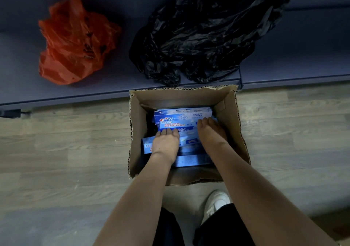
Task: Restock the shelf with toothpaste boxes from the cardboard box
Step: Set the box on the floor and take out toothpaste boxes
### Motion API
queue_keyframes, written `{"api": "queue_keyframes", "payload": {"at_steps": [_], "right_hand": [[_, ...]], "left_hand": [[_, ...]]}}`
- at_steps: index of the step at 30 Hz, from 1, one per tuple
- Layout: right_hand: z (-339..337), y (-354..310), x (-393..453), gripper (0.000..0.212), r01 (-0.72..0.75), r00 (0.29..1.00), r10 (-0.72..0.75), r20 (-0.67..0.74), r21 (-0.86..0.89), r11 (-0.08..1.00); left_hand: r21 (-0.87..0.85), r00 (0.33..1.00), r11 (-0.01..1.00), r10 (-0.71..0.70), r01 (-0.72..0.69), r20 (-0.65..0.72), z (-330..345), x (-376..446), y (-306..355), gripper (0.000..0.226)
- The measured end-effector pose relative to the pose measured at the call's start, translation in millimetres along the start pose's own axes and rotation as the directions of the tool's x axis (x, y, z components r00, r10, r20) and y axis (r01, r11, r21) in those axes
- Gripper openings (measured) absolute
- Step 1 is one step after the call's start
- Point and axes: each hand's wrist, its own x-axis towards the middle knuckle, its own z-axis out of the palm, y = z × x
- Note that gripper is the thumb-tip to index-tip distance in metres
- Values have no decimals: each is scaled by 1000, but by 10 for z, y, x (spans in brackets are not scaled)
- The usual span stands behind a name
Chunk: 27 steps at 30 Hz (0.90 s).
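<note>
Two broad things fill the view: the dark blue shelf across the top and the wood-look floor below it. On the shelf lie a crumpled black bag and, well apart to its left, an orange bag. An open cardboard box stands on the floor, its far wall just beside the shelf edge.

Inside it lie several blue toothpaste boxes, each with its long axis running left to right, parallel to the shelf edge. The top toothpaste box lies flat, printed face up, with the brand name toward its left end.

Both hands are down in the carton. The left hand rests palm down on the stack, fingers curled over the near edge of the top toothpaste box; the right hand touches its right end. Whether either grip has closed on it I cannot tell.

Such a box is likely light and stiff, with a smooth printed skin that may slip; its thin walls would crush under a hard squeeze. Holding it across the narrow sides near the middle, or at both ends, looks safest.
</note>
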Motion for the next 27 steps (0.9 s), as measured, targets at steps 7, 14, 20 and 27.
{"api": "queue_keyframes", "payload": {"at_steps": [7, 14, 20, 27], "right_hand": [[-171, -26, 110, 49, 35, 998, -32, -48, 55, 998], [-213, -50, 303, 47, 13, 996, -19, 84, 73, 997], [-148, -72, 348, 65, -52, 987, 35, 158, 105, 993], [-22, -66, 408, 50, -8, 999, 8, 47, 6, 1000]], "left_hand": [[-63, 999, 997, 46, -46, 1, 81, -26, -2, 64], [-41, 999, 998, 38, -38, -16, 116, -21, -27, 72], [-38, 1000, 999, 30, -30, -2, 123, 4, -26, 73], [-50, 997, 998, 47, -49, -53, 173, 33, -53, 69]]}}
